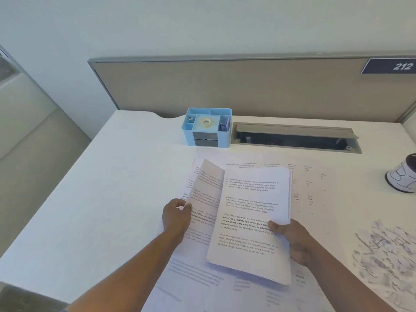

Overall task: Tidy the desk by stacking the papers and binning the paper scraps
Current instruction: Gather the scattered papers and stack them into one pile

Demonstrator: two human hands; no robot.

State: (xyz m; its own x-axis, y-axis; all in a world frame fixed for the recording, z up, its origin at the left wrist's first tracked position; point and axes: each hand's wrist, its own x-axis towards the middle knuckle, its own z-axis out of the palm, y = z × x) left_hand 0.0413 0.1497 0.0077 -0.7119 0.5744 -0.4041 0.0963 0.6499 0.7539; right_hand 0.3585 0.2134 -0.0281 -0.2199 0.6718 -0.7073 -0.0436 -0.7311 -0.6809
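Note:
My right hand (295, 238) grips a stack of printed papers (252, 212) at its right edge, thumb on top, holding it tilted above the desk. My left hand (176, 216) pinches the left edge of a single printed sheet (207, 199) that curls up against the stack. More loose printed sheets (310, 183) lie flat on the white desk (101, 188) under and around the stack. A heap of torn paper scraps (387, 251) lies at the right edge of the desk.
A blue desk organiser (207, 127) with a tape roll stands at the back. Beside it is an open grey cable tray (295, 137). A black-and-white container (403, 174) stands at far right. A beige partition (225, 86) closes off the back.

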